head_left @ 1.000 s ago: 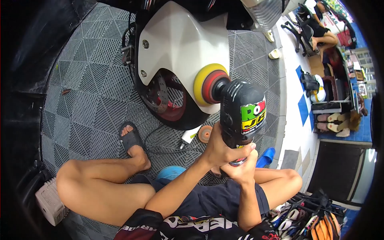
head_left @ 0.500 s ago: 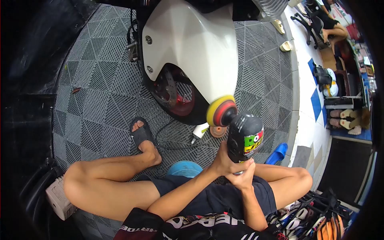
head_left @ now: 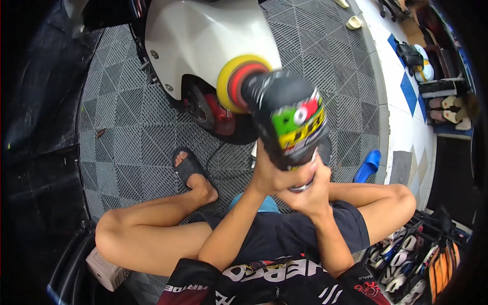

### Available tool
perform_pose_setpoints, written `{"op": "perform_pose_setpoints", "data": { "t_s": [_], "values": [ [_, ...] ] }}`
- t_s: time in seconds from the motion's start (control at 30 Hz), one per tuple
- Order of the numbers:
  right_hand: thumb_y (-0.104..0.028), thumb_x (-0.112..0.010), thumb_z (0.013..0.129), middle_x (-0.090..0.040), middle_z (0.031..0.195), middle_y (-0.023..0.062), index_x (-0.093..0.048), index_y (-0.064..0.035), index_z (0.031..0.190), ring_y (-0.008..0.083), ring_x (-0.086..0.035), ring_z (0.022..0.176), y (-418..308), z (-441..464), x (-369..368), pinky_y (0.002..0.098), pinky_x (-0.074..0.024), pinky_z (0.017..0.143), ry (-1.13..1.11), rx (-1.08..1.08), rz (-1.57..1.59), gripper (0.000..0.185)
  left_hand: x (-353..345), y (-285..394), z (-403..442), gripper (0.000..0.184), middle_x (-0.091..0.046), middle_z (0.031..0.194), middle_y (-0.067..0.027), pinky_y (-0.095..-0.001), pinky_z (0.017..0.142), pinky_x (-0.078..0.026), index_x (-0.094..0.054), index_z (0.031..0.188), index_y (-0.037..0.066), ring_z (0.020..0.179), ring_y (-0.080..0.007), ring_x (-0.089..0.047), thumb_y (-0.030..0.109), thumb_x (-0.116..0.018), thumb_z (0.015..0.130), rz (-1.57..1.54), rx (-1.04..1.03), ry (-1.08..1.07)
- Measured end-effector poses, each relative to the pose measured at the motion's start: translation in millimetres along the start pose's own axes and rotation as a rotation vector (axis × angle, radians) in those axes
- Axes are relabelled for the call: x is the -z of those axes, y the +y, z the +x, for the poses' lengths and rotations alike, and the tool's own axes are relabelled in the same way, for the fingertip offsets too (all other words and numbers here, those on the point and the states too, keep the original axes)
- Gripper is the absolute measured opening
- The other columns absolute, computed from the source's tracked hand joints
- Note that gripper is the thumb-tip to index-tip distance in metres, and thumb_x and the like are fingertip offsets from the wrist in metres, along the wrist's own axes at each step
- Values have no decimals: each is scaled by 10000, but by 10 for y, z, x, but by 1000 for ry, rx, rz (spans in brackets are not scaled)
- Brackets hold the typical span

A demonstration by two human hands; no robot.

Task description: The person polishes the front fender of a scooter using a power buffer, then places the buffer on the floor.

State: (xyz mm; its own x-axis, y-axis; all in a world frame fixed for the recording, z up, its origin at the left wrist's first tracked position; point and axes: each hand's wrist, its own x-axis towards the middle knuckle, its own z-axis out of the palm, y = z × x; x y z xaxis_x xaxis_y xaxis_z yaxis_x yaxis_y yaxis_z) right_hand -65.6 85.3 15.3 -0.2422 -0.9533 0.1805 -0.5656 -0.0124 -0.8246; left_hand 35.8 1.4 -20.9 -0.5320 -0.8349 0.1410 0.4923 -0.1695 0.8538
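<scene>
Both of my hands are wrapped around a black handheld polisher [head_left: 284, 112] with red, green and yellow stickers. My left hand [head_left: 267, 175] grips its body from the left side. My right hand [head_left: 312, 190] closes around the lower end of the handle from the right. At the polisher's head is a yellow foam pad [head_left: 223, 81] with a red backing. This pad overlaps the lower part of a white, glossy vehicle body panel [head_left: 203, 35]; whether it presses on the surface I cannot tell. A red part [head_left: 221, 114] shows below the panel.
Grey slatted tiles [head_left: 137, 137] cover the floor. A blue slipper [head_left: 367, 165] lies at the right, and a light-blue round object [head_left: 262, 204] sits between my legs. A dark cable [head_left: 218, 173] runs along the floor. Helmet-like gear [head_left: 401, 259] is piled at the lower right.
The polisher has risen up and left in view, with its pad now overlapping more of the white panel. Both hands keep hold of it. The whole view has shifted too.
</scene>
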Motion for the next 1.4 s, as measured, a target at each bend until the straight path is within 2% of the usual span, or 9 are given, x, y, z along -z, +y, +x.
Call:
{"op": "perform_pose_setpoints", "data": {
  "t_s": [0.3, 0.43, 0.5, 0.67, 0.77, 0.9, 0.93, 1.03, 1.4],
  "values": [
    [-157, -863, 640, -689, 972, 148, -501, 111, 1264, 263, -713, 860, 637, -748, -275, 342, -555, 767, 164, 61, -40, 769, -107, -381, -440, 541, -706, 1053, -108, -312, 835, -565, -624, 1175, -39, 924, -162, -690, 71, -827, 685, 92, 179, 21],
    [-165, -920, 594, -559, 945, 95, -451, 90, 1238, 210, -597, 856, 811, -768, -161, 335, -511, 801, 35, -368, 345, 836, -273, -315, -138, 449, -719, 1014, -101, -308, 827, -560, -643, 1139, -53, 907, -149, -692, 15, -815, 730, 266, 280, -20],
    [-98, -851, 602, -616, 903, 83, -542, 10, 1109, 168, -620, 814, 949, -807, -183, 322, -520, 752, 143, -359, 344, 603, -369, -282, -33, 427, -721, 1036, -103, -307, 828, -559, -646, 1142, -56, 910, -149, -691, 17, -807, 753, 356, 320, -8],
    [-92, -813, 600, -672, 902, 60, -587, 16, 1135, 132, -647, 826, 580, -465, 209, 303, -530, 770, -19, -299, 467, 591, -393, -371, -248, 394, -714, 1040, -87, -303, 835, -560, -650, 1130, -44, 907, -151, -692, 27, -808, 776, 234, 167, 41],
    [-92, -815, 596, -675, 908, 44, -578, 25, 1184, 149, -657, 832, 618, -472, 247, 307, -537, 790, -69, -349, 472, 645, -462, -328, -139, 397, -714, 1017, -77, -297, 815, -559, -650, 1122, -35, 892, -144, -688, 46, -829, 777, 230, 252, 55],
    [-98, -789, 699, -672, 883, 42, -617, 32, 1123, 165, -666, 805, 736, -359, 326, 307, -541, 740, 170, -337, 482, 476, -616, -289, 278, 396, -716, 956, -92, -286, 749, -551, -630, 1085, -46, 832, -130, -682, 180, -830, 827, 322, 245, 72],
    [-101, -761, 725, -683, 842, 65, -641, 35, 1031, 160, -675, 747, 729, -205, 522, 306, -551, 685, -126, -580, 764, 356, -670, -258, 355, 403, -715, 943, -90, -286, 735, -550, -626, 1083, -44, 818, -127, -680, 204, -825, 835, 363, 294, 103],
    [-72, -721, 728, -690, 815, 99, -637, 42, 979, 199, -704, 677, 510, 61, 758, 328, -587, 637, -127, -703, 865, 288, -753, -338, 522, 398, -703, 872, -75, -294, 691, -546, -621, 1057, -31, 756, -125, -667, 245, -819, 849, 344, 234, 154],
    [-121, -687, 772, -690, 792, 95, -642, 49, 957, 176, -683, 615, 66, 622, 884, 308, -583, 585, -228, -621, 704, 256, -713, 90, 913, 301, -673, 786, -44, -280, 621, -510, -644, 909, -6, 678, -98, -629, 262, -779, 896, 69, 141, 167]
  ]
}}
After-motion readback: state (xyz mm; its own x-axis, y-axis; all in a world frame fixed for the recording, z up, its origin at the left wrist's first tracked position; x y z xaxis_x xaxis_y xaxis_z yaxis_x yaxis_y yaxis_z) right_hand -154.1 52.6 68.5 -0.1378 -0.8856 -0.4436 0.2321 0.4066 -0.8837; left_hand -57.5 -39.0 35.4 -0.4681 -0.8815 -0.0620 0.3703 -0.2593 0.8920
